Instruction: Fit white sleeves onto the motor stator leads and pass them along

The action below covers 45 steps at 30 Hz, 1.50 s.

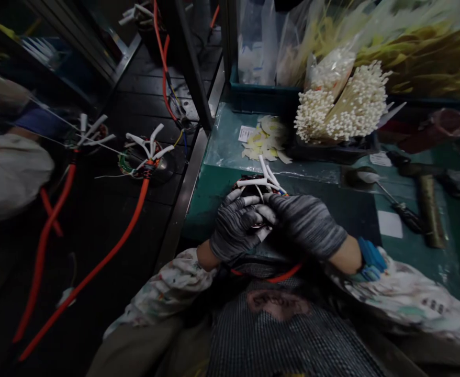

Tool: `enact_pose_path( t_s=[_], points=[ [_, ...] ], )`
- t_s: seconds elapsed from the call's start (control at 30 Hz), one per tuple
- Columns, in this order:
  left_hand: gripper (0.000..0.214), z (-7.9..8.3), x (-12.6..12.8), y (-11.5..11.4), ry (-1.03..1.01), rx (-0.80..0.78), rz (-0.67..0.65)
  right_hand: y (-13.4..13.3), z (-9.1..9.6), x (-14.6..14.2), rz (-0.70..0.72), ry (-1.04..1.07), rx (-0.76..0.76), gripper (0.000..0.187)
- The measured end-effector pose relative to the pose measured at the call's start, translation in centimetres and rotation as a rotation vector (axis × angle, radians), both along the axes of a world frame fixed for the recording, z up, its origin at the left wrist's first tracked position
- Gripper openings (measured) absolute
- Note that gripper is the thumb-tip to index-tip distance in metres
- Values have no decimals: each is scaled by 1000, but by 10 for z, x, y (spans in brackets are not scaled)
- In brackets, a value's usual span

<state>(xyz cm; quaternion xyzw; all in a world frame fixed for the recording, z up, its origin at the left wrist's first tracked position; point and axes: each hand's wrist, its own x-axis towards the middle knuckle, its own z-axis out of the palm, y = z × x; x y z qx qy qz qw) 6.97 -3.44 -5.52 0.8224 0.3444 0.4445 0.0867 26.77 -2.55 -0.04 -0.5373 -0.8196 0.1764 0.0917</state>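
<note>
Both my hands, in grey knit gloves, are together over the green bench top. My left hand and my right hand grip a dark wound stator, which they mostly hide. White-sleeved leads stick up from it, beyond my fingers. An orange cable runs from under my hands across my lap. A blue band sits at my right wrist. Paper scraps lie beyond the stator.
A bundle of white sleeves stands in a black tray at the back. A screwdriver and a brass-headed mallet lie to the right. Finished stators with orange cables sit on a dark conveyor to the left, beside a co-worker's sleeve.
</note>
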Motion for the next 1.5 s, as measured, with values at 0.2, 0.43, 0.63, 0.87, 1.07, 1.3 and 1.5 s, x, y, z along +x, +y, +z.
enact_pose_path(
  t_s=[0.2, 0.43, 0.63, 0.87, 1.07, 1.3, 1.5],
  points=[
    [19, -4, -1, 1, 22, 11, 21, 1, 9, 1, -113, 756, -189, 31],
    [23, -1, -6, 5, 58, -3, -35, -1, 14, 12, -100, 839, -330, 11],
    [23, -1, -5, 7, 62, 38, -34, -2, 8, 10, -141, 815, -265, 6],
    [22, 1, -8, 6, 71, 1, -46, -6, -3, 19, 115, 822, -263, 13],
    [21, 3, -8, 4, 80, -99, -79, -20, -24, 33, 134, 727, -240, 16],
    [17, 4, -4, 4, 50, -84, -75, -19, 1, 12, 339, 554, -106, 23],
    [20, 5, -9, 10, 90, -51, -110, 20, 4, -22, -40, 426, 73, 24]
  ],
)
